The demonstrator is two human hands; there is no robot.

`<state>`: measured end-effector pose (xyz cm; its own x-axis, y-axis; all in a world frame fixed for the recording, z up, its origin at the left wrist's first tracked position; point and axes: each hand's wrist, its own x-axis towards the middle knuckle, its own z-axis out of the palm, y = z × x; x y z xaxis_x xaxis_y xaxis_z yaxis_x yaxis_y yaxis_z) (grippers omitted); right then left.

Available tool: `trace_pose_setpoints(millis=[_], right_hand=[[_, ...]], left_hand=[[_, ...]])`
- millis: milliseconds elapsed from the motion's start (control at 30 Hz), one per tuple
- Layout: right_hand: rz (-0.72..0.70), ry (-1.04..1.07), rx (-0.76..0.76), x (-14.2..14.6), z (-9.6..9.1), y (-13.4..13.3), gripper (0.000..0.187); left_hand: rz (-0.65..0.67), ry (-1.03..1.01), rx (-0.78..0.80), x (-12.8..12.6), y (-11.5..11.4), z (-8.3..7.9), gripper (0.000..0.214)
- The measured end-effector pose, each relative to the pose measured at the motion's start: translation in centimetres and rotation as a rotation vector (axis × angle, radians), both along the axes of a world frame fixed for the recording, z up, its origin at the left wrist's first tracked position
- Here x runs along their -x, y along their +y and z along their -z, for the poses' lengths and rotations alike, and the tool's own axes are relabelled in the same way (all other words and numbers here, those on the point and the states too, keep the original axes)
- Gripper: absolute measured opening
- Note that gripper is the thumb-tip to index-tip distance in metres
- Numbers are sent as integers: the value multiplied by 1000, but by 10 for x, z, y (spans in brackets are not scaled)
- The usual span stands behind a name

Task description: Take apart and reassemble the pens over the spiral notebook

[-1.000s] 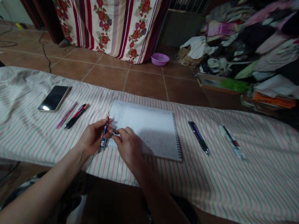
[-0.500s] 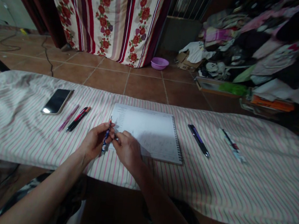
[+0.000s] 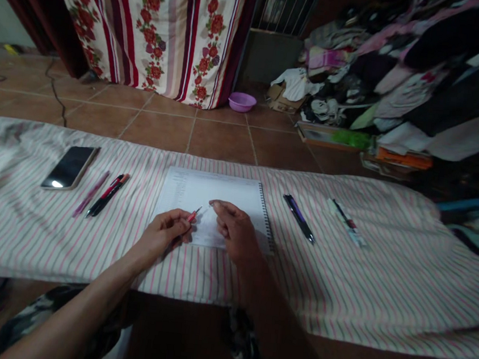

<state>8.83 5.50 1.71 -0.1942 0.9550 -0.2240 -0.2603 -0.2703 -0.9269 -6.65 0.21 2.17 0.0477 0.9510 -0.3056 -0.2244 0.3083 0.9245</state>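
Note:
My left hand (image 3: 169,230) is closed around a pen, over the left part of an open spiral notebook (image 3: 238,193). The pen's red front end (image 3: 193,215) and thin tip stick out past the fingers, pointing up and to the right; its rear is hidden in the hand. A short gap away, my right hand (image 3: 236,230) pinches thumb and forefinger together above the page. Something small and pale shows at those fingertips, too small to name. Faint print or writing covers parts of the notebook page.
Left on the striped cloth (image 3: 358,306) lie a phone (image 3: 70,167), a pink pen (image 3: 91,194), and red and black pens (image 3: 107,195). A dark purple pen (image 3: 299,218) and light patterned pens (image 3: 348,222) lie right. Beyond are a purple basin (image 3: 242,102) and piled clothes.
My hands have come apart; the right moved right, away from the pen. The pen, earlier upright with its blue patterned barrel showing, now tilts right with a red end out. The view shifted too.

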Motion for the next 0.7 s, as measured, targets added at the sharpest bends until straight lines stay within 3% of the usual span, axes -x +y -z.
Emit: trace_pose_setpoints(millis=[233, 700], right_hand=[[-33, -20, -25, -11, 4, -2, 28], [-54, -76, -53, -16, 2, -6, 26]], left_hand=[[61, 63, -24, -14, -5, -1, 33], [79, 106, -34, -16, -3, 0, 36]])
